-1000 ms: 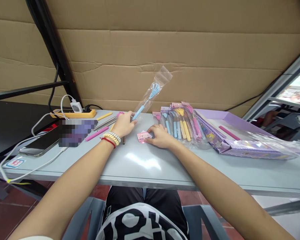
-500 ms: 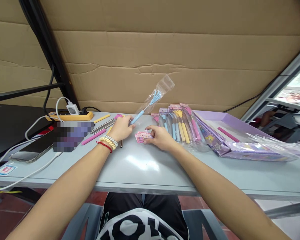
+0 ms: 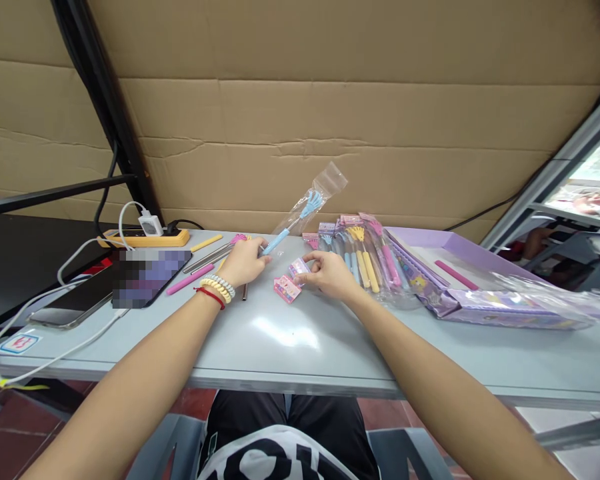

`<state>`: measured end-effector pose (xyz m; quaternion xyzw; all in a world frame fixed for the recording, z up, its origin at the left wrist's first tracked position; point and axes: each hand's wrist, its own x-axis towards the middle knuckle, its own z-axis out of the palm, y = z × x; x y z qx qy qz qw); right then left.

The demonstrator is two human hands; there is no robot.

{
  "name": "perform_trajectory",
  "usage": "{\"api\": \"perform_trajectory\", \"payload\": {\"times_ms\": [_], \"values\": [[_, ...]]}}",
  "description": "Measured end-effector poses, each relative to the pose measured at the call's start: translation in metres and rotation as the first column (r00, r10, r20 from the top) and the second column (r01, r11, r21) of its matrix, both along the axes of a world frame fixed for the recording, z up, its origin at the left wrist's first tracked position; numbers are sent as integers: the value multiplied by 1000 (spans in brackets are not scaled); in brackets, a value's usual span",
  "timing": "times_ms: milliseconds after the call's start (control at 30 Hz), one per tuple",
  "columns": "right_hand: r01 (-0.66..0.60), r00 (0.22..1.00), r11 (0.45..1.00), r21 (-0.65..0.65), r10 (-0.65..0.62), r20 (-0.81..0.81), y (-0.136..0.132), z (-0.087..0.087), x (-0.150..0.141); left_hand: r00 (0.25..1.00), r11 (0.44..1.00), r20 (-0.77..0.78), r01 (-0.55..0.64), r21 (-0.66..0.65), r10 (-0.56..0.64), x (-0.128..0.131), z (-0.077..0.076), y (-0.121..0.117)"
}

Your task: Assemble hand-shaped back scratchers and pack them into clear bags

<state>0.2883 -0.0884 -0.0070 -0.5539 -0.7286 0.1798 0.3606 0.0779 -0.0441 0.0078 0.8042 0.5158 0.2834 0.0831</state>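
Observation:
My left hand (image 3: pixel 245 263) is closed round the handle end of a blue back scratcher (image 3: pixel 276 241) in a clear plastic sleeve. Its hand-shaped head slants up and away to the right. My right hand (image 3: pixel 327 273) pinches a small purple printed card (image 3: pixel 299 267) just above the tabletop. Beside it, a pink printed card (image 3: pixel 287 289) lies on the table. Several bagged back scratchers (image 3: pixel 363 257) in pink, blue and yellow, with printed cards at their tops, lie beyond my right hand.
At the right sits a purple box (image 3: pixel 505 310) with a pink tube (image 3: pixel 456 275) and loose clear plastic. Loose metal rods (image 3: pixel 207 259) and a pink tube (image 3: pixel 190 279) lie left of my left hand. Further left are a phone (image 3: pixel 73 300), white cables and a yellow power strip (image 3: pixel 175 238).
The printed cards in my right hand have come apart: the pink one now lies on the table, while the purple one stays between my fingers. My left hand keeps its hold.

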Motion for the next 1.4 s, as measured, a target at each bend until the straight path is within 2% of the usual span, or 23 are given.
{"api": "perform_trajectory", "payload": {"times_ms": [133,267,333,467,533,667,733,833,1000,1167,1400], "values": [[29,998,985,167,-37,44,-3,4,10,991,988,91,109,-110,-99,-6,6,-2],[181,983,931,318,-174,-51,-3,11,23,967,953,158,231,-195,-202,-9,7,-4],[273,962,888,370,-241,-131,-2,13,30,971,962,127,221,-160,-202,-9,7,-4],[396,914,846,356,-328,-237,0,17,40,985,985,-14,171,-36,-172,-7,7,-6],[447,893,815,367,-384,-236,1,18,43,984,987,-80,161,7,-160,-8,6,-7],[539,835,704,463,-521,-180,2,19,49,974,991,-197,124,53,-112,-9,5,-7],[553,816,669,497,-556,-159,3,19,52,968,992,-229,116,59,-100,-9,5,-6],[539,818,662,520,-558,-137,4,17,54,962,990,-254,123,64,-103,-9,4,-6],[512,832,692,509,-547,-93,4,15,51,958,989,-262,135,65,-113,-9,3,-6],[588,781,654,477,-611,-125,3,18,53,955,985,-265,157,70,-133,-9,3,-6],[616,774,604,506,-584,-246,6,22,62,949,988,-291,143,60,-120,-9,4,-7]]}}
